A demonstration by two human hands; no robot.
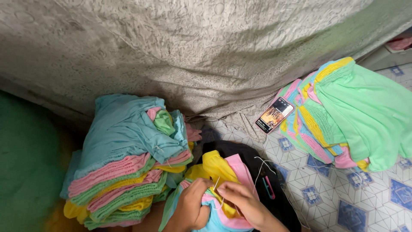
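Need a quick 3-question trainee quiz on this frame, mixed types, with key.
1. True or false: the phone lies on the black cloth.
2. The taller folded stack is on which side of the hands? A) left B) right C) behind the phone
3. Fill in: both hands, left hand and right hand, grip a pastel ____.

Key: 1 false, it leans on the right pile by the tiled floor; 2 A; 3 garment.

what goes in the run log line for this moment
left hand: gripping multicoloured garment | right hand: pinching its fabric | stack: left | phone: on floor
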